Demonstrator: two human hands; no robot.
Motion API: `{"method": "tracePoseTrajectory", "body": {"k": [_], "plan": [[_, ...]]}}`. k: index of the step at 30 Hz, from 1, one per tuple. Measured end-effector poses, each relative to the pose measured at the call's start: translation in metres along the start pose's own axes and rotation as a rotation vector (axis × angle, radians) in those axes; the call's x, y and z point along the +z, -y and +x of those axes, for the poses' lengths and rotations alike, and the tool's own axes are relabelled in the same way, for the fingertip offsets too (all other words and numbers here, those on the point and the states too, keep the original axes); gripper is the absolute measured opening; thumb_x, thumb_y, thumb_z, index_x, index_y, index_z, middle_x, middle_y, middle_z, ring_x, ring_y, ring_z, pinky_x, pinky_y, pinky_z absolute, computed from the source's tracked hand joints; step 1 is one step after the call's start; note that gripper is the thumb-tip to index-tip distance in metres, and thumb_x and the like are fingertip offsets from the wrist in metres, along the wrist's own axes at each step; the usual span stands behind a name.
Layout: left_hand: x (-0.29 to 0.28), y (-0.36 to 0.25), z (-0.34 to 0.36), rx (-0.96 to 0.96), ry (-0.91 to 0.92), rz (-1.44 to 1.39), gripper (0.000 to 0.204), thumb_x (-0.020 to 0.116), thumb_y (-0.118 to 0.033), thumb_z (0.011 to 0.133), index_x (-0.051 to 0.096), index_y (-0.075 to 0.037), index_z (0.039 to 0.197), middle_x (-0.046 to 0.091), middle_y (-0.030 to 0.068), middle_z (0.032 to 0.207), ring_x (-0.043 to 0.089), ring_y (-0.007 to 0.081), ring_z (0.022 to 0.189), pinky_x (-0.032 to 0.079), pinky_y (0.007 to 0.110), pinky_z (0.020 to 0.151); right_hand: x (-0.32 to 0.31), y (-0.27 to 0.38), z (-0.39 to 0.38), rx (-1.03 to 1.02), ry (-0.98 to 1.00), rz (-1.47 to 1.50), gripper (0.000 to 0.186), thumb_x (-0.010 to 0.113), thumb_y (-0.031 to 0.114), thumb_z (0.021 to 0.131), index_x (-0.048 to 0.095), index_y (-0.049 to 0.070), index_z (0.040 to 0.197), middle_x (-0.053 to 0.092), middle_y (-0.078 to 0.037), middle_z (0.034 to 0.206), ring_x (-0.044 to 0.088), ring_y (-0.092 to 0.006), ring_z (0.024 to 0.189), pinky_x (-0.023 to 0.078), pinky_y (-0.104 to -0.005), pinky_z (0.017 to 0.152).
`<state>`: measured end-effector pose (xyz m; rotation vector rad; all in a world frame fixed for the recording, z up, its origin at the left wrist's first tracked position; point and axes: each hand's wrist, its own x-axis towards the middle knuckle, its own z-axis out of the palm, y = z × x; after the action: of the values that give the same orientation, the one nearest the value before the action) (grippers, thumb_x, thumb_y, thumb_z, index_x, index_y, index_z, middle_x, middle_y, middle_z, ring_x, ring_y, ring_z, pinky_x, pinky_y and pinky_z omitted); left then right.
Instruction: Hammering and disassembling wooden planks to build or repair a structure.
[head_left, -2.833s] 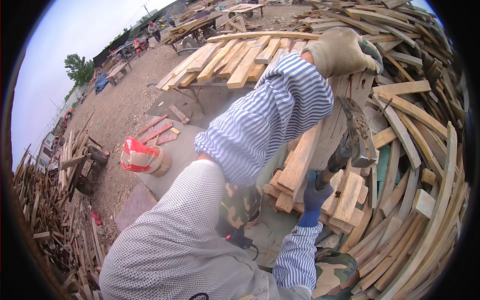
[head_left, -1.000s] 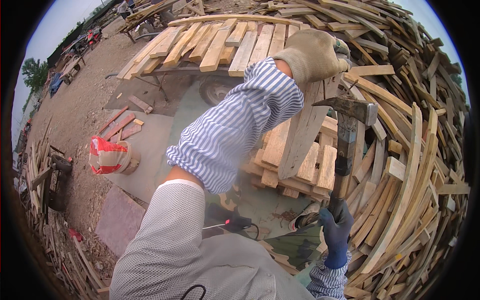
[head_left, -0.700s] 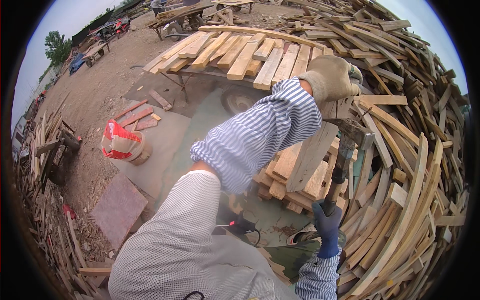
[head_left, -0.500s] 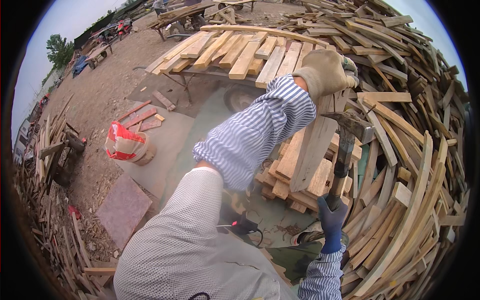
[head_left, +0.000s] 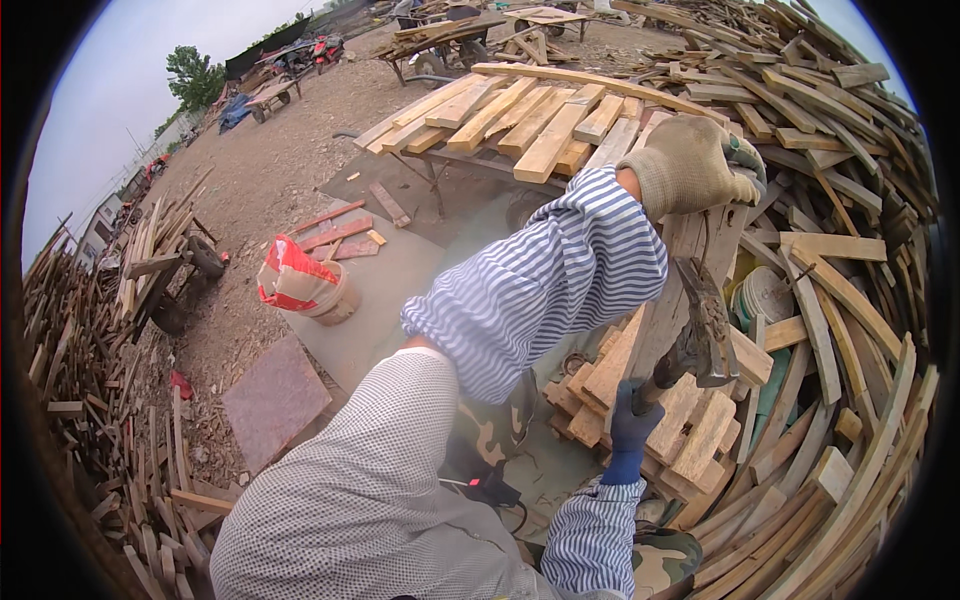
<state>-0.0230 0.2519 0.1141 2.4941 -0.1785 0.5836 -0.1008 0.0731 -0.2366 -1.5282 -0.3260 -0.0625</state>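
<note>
My left hand [head_left: 690, 165], in a beige knit glove, is closed over the upper end of a weathered wooden plank [head_left: 652, 315] standing tilted before me. Nails poke out near the plank's upper end. In a blue glove, my right hand [head_left: 632, 425] wraps around the handle of a hammer [head_left: 708, 335]. Its worn metal head is in front of the plank, below the nails; whether it touches the wood I cannot tell. Lower down is a stack of short wooden blocks [head_left: 692, 430], beside the plank's lower part.
Boards lie across a cart [head_left: 545, 120] ahead. A large heap of loose timber [head_left: 860, 330] rises on the right, with a pale round bucket [head_left: 765, 297] at its edge. To the left stand a bucket with a red-and-white bag [head_left: 310, 285] and a flat reddish board [head_left: 275, 402].
The hammer has turned, its head now lower and closer across the plank's face. My left hand still grips the plank's top. The whole view has shifted and tilted.
</note>
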Motion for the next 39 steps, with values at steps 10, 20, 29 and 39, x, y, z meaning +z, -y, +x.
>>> {"method": "tracePoseTrajectory", "body": {"k": [10,20,29,39], "plan": [[0.014,0.002,0.024,0.079,-0.002,-0.031,0.038,0.070,-0.043,0.076,0.079,-0.020,0.105,0.075,0.0081,0.106,0.071,0.0262,0.097,0.054,0.034,0.089,-0.040,0.025,0.009,0.176,0.106,-0.008,0.013,0.072,0.010,0.086,0.067,-0.001,0.087,0.061,0.000,0.065,0.056,-0.0085,0.057,0.045,-0.0265,0.055],[0.013,-0.037,0.000,0.100,-0.055,0.134,0.034,0.072,-0.045,0.079,0.079,-0.022,0.103,0.077,0.0067,0.095,0.074,0.0195,0.081,0.060,0.033,0.078,-0.061,0.051,-0.018,0.370,0.261,0.099,0.012,0.074,0.011,0.087,0.066,0.002,0.088,0.062,-0.001,0.069,0.058,-0.0098,0.059,0.047,-0.0271,0.055],[0.027,-0.035,-0.002,0.235,-0.081,0.161,0.044,0.070,-0.051,0.080,0.076,-0.019,0.110,0.077,0.0067,0.091,0.075,0.0214,0.084,0.060,0.035,0.081,-0.066,0.075,-0.064,0.347,0.140,0.142,0.015,0.076,0.009,0.083,0.068,0.002,0.093,0.064,0.000,0.072,0.057,-0.0073,0.059,0.043,-0.0235,0.054],[-0.041,-0.049,-0.032,0.097,0.320,0.413,0.039,0.072,-0.042,0.079,0.075,-0.013,0.105,0.075,0.0131,0.094,0.073,0.0240,0.085,0.059,0.037,0.082,-0.202,0.137,-0.156,0.412,-0.220,-0.113,0.011,0.074,0.004,0.081,0.066,0.000,0.086,0.062,-0.003,0.067,0.059,-0.0095,0.057,0.044,-0.0236,0.052]]}}
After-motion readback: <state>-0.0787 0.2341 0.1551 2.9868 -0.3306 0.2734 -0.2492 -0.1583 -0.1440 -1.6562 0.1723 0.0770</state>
